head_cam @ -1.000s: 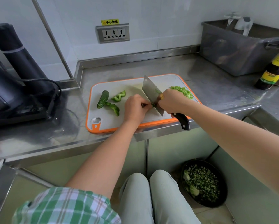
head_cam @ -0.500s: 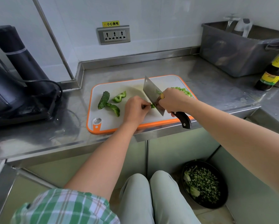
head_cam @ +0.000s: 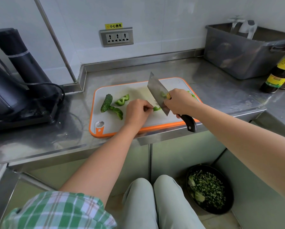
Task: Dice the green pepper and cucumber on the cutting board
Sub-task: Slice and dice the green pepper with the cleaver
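Dicing the pepper, roughly midway: pinching a short pepper strip (head_cam: 157, 108) at the middle of the board (head_cam: 108, 123) with the curled left hand (head_cam: 136, 113), and gripping the cleaver (head_cam: 156, 91) in the right hand (head_cam: 179, 103), holding the blade tilted with its edge just beside the strip's right end. Leaving two larger pepper pieces (head_cam: 122, 100) and the uncut cucumber (head_cam: 106, 103) on the board's left side, with the cucumber apparently touching the nearer piece. Piling cut bits (head_cam: 193, 95) at the right, partly hidden behind the knife hand. Probably heading into another downward chop, calling for fingertips tucked back from the edge and for feeding the strip rightward in small steps.
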